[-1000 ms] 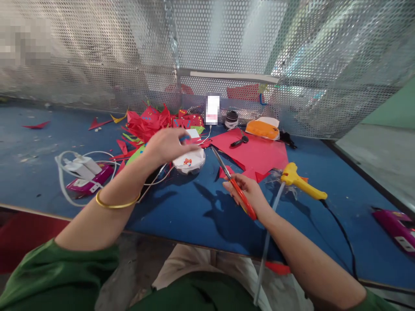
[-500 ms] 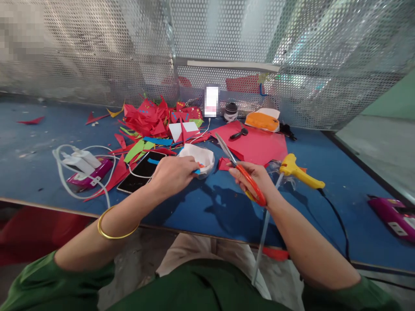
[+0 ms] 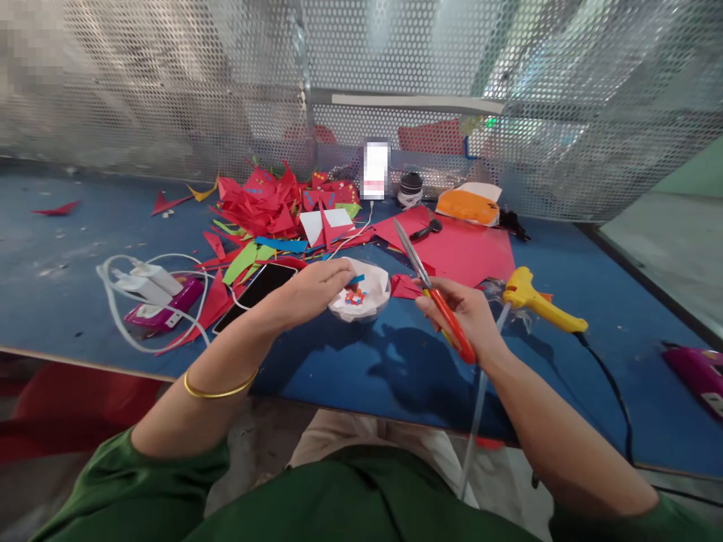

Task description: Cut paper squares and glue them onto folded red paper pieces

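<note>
Scissors [image 3: 421, 272] in the right hand [image 3: 470, 312], fingers wrapped round the red handles, blades slanting up and away, just right of the white-lined bowl [image 3: 377, 290]. Left hand [image 3: 313, 290] at the bowl's left rim, fingers nearly straight and together, blue strip [image 3: 358, 278] apparently pinched at the tips, thumb hidden. Inside, red and blue bits [image 3: 355, 298]. Farther out, dark phone [image 3: 257, 293] leftward, red sheet [image 3: 474, 252] beyond, yellow glue gun [image 3: 545, 307] rightward. Step in hand, judging by pose: strip handling at the bowl, blades ready. For the next move: steady pinch, blades clear of fingertips.
</note>
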Tool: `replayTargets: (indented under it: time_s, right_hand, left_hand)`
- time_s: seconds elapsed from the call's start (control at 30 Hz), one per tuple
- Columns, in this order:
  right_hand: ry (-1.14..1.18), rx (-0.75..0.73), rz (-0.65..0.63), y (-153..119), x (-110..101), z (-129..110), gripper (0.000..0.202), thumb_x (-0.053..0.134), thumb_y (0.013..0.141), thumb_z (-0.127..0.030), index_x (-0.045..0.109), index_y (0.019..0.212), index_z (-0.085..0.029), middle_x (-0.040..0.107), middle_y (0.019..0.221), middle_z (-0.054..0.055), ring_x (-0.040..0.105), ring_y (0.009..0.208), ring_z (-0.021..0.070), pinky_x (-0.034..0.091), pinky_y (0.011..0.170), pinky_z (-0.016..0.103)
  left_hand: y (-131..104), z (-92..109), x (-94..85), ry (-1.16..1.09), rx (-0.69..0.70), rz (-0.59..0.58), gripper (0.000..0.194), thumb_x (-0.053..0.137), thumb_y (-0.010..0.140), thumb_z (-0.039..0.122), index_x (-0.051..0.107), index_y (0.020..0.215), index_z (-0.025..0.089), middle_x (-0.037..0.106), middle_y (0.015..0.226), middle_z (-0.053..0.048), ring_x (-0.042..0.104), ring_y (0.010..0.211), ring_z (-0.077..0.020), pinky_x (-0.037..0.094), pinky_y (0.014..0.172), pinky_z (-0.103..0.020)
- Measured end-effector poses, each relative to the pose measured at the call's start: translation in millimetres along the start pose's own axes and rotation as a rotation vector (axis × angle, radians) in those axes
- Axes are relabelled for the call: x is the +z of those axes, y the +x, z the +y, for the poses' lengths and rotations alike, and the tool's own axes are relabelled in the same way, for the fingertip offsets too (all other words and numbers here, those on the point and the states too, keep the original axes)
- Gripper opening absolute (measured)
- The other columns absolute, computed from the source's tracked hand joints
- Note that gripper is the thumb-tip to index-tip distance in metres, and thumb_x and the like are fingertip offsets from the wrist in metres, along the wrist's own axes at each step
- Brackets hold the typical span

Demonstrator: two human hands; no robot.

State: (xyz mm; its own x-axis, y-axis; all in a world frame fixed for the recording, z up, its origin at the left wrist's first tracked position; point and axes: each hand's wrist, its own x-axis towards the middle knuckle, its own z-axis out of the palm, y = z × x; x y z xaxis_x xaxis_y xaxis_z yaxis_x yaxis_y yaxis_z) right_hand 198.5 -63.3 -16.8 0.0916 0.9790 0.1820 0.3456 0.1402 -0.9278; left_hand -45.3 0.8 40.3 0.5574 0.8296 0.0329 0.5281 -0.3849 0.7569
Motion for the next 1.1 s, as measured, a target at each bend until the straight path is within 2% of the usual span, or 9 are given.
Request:
replayTargets:
  time_s: [0.07, 0.13, 0.33, 0.43, 0.57, 0.67, 0.93, 1.1]
  right_hand:
    - [-0.021, 0.014, -0.045, 0.7, 0.5, -4.5, 0.048, 0.073, 0.072, -0.053, 0.072, 0.104, -0.017, 0.053, 0.056, -0.004, 0.048, 0.046, 0.0108, 0.042, 0.046, 0.026]
    - [-0.040, 0.041, -0.093, 3.4, 1.0, -11.6, 0.050, 0.074, 0.072, -0.052, 0.070, 0.107, -0.017, 0.056, 0.057, -0.004, 0.053, 0.049, 0.0131, 0.045, 0.049, 0.027]
    - [-0.083, 0.022, -0.217, 18.3, 4.8, -28.6, 0.052, 0.074, 0.073, -0.053, 0.068, 0.110, -0.018, 0.065, 0.071, 0.002, 0.063, 0.065, 0.0183, 0.051, 0.061, 0.031]
    - [-0.111, 0.013, -0.227, 18.5, 6.0, -22.2, 0.051, 0.075, 0.072, -0.052, 0.067, 0.111, -0.019, 0.063, 0.071, 0.001, 0.059, 0.064, 0.0172, 0.050, 0.061, 0.030]
    - [-0.134, 0.054, -0.179, 10.6, 2.8, -2.5, 0.051, 0.074, 0.073, -0.054, 0.069, 0.109, -0.019, 0.056, 0.066, 0.000, 0.049, 0.054, 0.0137, 0.043, 0.050, 0.028]
    - [-0.161, 0.081, -0.165, 7.4, -0.6, 5.2, 0.055, 0.074, 0.071, -0.059, 0.071, 0.109, -0.019, 0.054, 0.066, 0.000, 0.046, 0.053, 0.0130, 0.038, 0.045, 0.026]
    - [-0.168, 0.159, -0.157, 9.4, 2.3, -4.4, 0.053, 0.082, 0.061, -0.054, 0.072, 0.100, -0.018, 0.056, 0.064, -0.001, 0.049, 0.054, 0.0127, 0.042, 0.048, 0.026]
    - [0.068, 0.177, -0.096, 4.2, 10.0, -10.5, 0.041, 0.082, 0.065, -0.042, 0.070, 0.099, -0.022, 0.055, 0.060, -0.004, 0.044, 0.046, 0.0092, 0.038, 0.041, 0.024]
  left_hand:
    - [-0.1, -1.3, 3.3, -0.148, -0.078, -0.005, 0.026, 0.045, 0.094, 0.035, 0.055, 0.076, 0.019, 0.051, 0.064, 0.003, 0.047, 0.057, -0.0119, 0.037, 0.054, -0.024]
    - [-1.8, -1.2, 5.5, -0.247, -0.139, -0.002, 0.021, 0.052, 0.091, 0.032, 0.057, 0.076, 0.018, 0.050, 0.058, 0.005, 0.045, 0.049, -0.0096, 0.035, 0.048, -0.022]
    - [0.1, -5.0, 6.3, -0.589, -0.317, 0.034, 0.005, 0.061, 0.084, 0.016, 0.065, 0.081, 0.014, 0.072, 0.072, -0.002, 0.061, 0.050, -0.0086, 0.043, 0.047, -0.019]
    - [2.3, -12.6, 7.1, -0.694, -0.390, 0.043, 0.011, 0.062, 0.084, 0.013, 0.069, 0.092, 0.013, 0.077, 0.082, -0.005, 0.067, 0.055, -0.0106, 0.046, 0.048, -0.019]
    - [2.2, -19.7, 8.9, -0.749, -0.383, 0.045, 0.022, 0.064, 0.084, 0.014, 0.068, 0.106, 0.013, 0.078, 0.081, -0.006, 0.071, 0.061, -0.0136, 0.050, 0.052, -0.020]
    - [1.1, -19.3, 10.1, -0.740, -0.387, 0.044, 0.026, 0.066, 0.084, 0.016, 0.066, 0.109, 0.012, 0.077, 0.076, -0.006, 0.072, 0.061, -0.0156, 0.051, 0.052, -0.021]
    - [0.5, -16.3, 10.6, -0.730, -0.394, 0.081, 0.019, 0.066, 0.083, 0.017, 0.066, 0.102, 0.013, 0.078, 0.080, -0.007, 0.073, 0.063, -0.0159, 0.045, 0.047, -0.019]
    - [-5.1, -13.4, 13.6, -0.705, -0.270, 0.023, 0.023, 0.068, 0.083, 0.022, 0.066, 0.104, 0.015, 0.079, 0.093, -0.008, 0.071, 0.060, -0.0137, 0.046, 0.048, -0.020]
